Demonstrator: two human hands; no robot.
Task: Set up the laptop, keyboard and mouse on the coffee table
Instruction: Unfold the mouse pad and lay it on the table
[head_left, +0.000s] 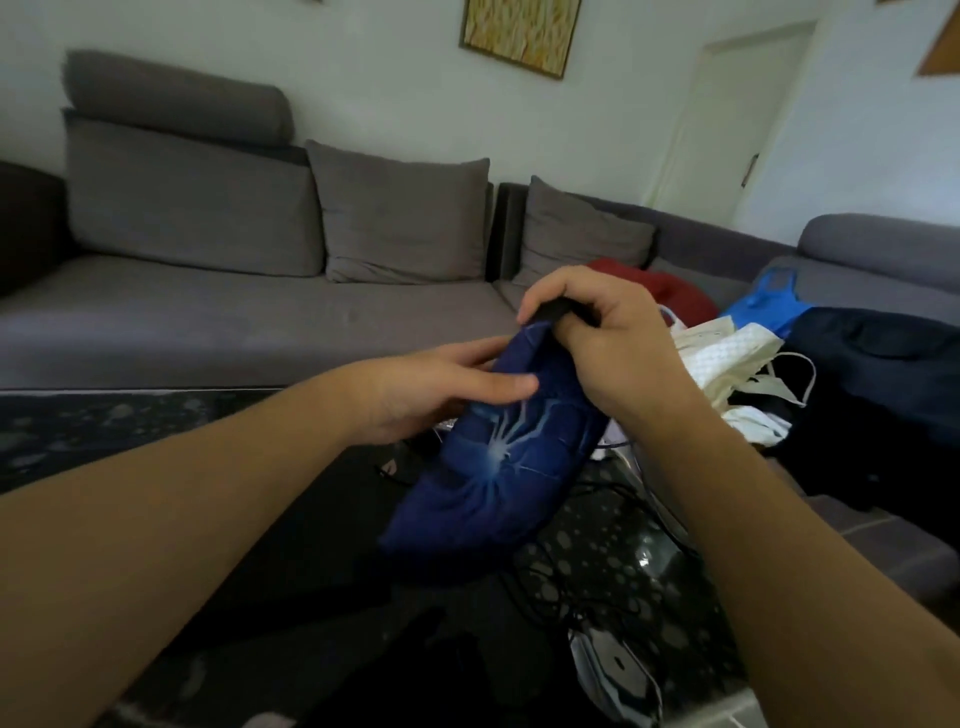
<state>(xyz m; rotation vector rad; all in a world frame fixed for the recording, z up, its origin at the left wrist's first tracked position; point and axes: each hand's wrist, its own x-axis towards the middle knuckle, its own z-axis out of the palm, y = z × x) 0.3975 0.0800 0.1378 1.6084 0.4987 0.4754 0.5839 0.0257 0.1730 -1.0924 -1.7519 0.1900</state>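
Note:
A dark blue mouse pad (498, 467) with a pale spider print is bent and held above the dark coffee table (78, 431). My right hand (597, 338) grips its top edge, fingers curled round the black rim. My left hand (431, 389) rests against its left side with the thumb laid straight on the printed face. A black-and-silver mouse (618, 665) lies on the table near the bottom, with black cables (576, 587) tangled above it. A flat dark shape (291, 525), possibly the laptop, lies under the pad; I cannot tell for sure.
A grey corner sofa (234, 306) runs behind the table. Its right part holds a red cloth (670, 291), a blue bag (769, 306), white bags (727, 353) and dark clothing (883, 374). A white door (727, 119) stands at the back right.

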